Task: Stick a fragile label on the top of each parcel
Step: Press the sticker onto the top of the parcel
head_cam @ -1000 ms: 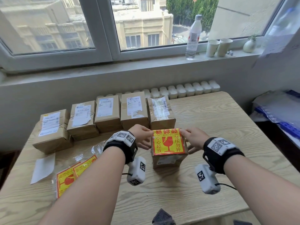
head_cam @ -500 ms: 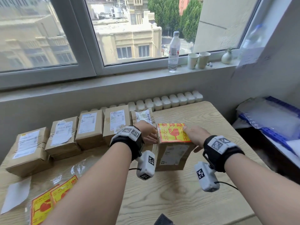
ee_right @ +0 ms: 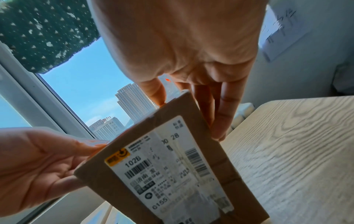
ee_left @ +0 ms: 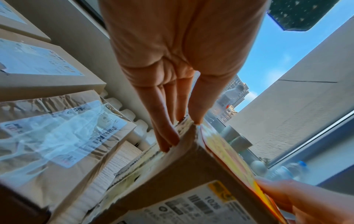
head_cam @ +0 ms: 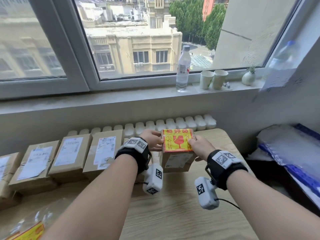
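Right of centre in the head view, the box [head_cam: 176, 153] with the fragile label [head_cam: 177, 140] already on its top is pinched between both hands. It sits at the right end of the parcel row [head_cam: 72, 153] at the far edge of the table [head_cam: 173, 213]. I can't tell whether its base is on the wood yet.

Left hand [head_cam: 152, 140] has its fingers [ee_left: 164, 136] straight down the left side and the thumb on the top edge. Right hand [head_cam: 199, 146] does the same on the other side, thumb on the label, fingers [ee_right: 222, 121] down the right face. So both grips are on the box, neither wide open.

My take on doing this bit well:
- Set it down flat, snug beside the next parcel, label facing up.
- Before letting go, run both thumbs from the middle of the label out to its edges. The right edge looks a bit raised in the left wrist view, though blur makes that hard to call.
- Don't squeeze the sides hard, it's thin cardboard.

The other parcels in the row show only shipping slips. Spare stickers [head_cam: 27, 232] peek in at the lower left corner.
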Demonstrator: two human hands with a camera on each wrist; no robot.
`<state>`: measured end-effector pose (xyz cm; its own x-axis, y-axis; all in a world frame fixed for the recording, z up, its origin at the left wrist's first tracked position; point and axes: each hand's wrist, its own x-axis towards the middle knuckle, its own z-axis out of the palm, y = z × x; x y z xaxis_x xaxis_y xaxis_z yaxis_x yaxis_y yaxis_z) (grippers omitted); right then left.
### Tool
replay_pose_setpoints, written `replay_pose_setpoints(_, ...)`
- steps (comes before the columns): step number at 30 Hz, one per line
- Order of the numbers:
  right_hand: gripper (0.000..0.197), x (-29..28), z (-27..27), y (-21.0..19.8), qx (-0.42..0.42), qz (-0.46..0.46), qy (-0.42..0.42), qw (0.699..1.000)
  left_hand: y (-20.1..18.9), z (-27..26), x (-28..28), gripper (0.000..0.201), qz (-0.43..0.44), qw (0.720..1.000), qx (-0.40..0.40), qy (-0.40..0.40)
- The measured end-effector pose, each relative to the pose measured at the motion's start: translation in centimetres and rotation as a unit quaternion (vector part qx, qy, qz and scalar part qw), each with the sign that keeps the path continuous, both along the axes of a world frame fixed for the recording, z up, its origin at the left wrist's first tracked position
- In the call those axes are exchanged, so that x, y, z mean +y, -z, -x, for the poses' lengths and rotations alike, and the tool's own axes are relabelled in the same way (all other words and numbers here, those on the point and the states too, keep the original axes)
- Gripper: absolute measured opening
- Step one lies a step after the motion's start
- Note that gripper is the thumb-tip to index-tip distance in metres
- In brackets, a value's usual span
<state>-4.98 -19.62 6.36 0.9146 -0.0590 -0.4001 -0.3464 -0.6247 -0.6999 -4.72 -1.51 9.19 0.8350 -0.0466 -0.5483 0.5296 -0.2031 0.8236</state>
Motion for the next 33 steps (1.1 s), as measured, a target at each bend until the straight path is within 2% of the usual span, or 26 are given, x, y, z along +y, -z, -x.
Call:
replay_pose_setpoints(9,0.031,0.7,-4.6,3.2,0.005,0.039,-0.034,0.999,4.0,-3.3,0.6,0.058,0.009,0.999,0.022,-0.036)
replay_pose_setpoints(13,0.036,0.9,-4.9,4.0,-0.006,0.072,-0.040,0.997,4.4,-3.5,1.1,0.059,0.020,0.999,0.021,-0.042)
replay_pose_setpoints(17,0.032,1.3,-4.0,3.9,-0.006,0.078,-0.010,0.997,4.5,-3.4,1.5,0.056,-0.019,1.000,0.018,-0.009)
replay_pose_setpoints(20,0.041,1.8,-3.0,2.7,-0.094,0.103,0.020,0.990,4.6,-3.2,3.2,0.046,-0.046,0.999,0.017,0.006)
replay_pose_setpoints(23,0.032,3.6,-1.9,0.3,-0.260,0.087,0.020,0.961,5.1,-2.9,6.3,0.037,-0.133,0.990,-0.003,-0.038)
replay_pose_setpoints(25,0.027,5.5,-1.1,-0.8,-0.292,0.046,-0.018,0.955,5.6,-2.5,8.2,0.037,-0.196,0.978,-0.011,-0.065)
replay_pose_setpoints(27,0.024,7.7,-0.1,-0.6,-0.238,-0.011,-0.069,0.969,6.2,-2.0,9.3,0.041,-0.239,0.970,-0.006,-0.047)
replay_pose_setpoints(29,0.025,9.8,1.2,0.7,-0.157,-0.049,-0.114,0.980,6.9,-1.6,9.4,0.048,-0.246,0.969,0.015,-0.012)
replay_pose_setpoints(33,0.045,12.3,2.8,3.5,-0.028,0.020,-0.173,0.984,8.9,-1.2,9.2,0.052,-0.249,0.967,0.033,0.028)
